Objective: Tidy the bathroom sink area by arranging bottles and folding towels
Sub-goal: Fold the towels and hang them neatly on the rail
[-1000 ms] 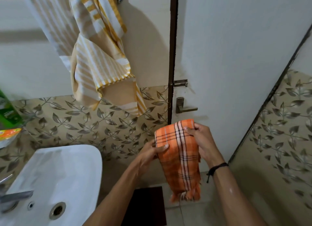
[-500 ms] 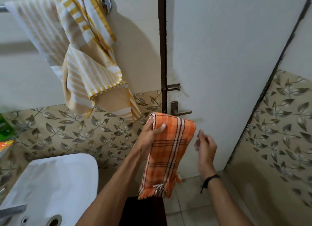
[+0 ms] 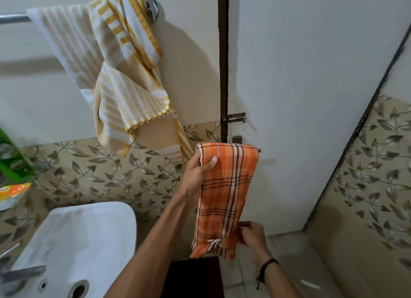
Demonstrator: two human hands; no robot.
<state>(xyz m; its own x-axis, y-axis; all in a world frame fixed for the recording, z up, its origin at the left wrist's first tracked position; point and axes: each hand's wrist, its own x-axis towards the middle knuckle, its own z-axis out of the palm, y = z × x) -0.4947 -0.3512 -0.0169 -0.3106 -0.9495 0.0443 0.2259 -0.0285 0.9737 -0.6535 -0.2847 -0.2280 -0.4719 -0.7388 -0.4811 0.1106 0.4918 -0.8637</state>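
1. My left grip (image 3: pixel 195 175) is closed on the top of the orange checked towel (image 3: pixel 224 193). The thumb presses the front and the fingers are hidden behind the cloth.
2. My right grip (image 3: pixel 252 235) pinches the towel's lower right edge, just beside the fringe. A dark wristband (image 3: pixel 265 266) sits on that wrist.
3. The towel hangs in the air between my two grips as a long narrow strip, folded over at the top with the fringed end down. It is in front of the white door (image 3: pixel 311 86), to the right of the sink (image 3: pixel 93 235) and clear of it.
4. A yellow striped towel (image 3: pixel 124 75) is bunched over the right end of the wall rail (image 3: pixel 13 18), above the leaf-patterned tiles, apart from the orange one.
5. The sink is at lower left, with its drain and a blurred tap (image 3: pixel 22 273) near the bottom edge.
6. At the left edge I see a green container (image 3: pixel 11 157) with an orange packet (image 3: pixel 13 193) below it. Both are cut off, so I cannot tell what they are.
7. The door's bolt (image 3: pixel 236 117) sits just above the towel's top fold.
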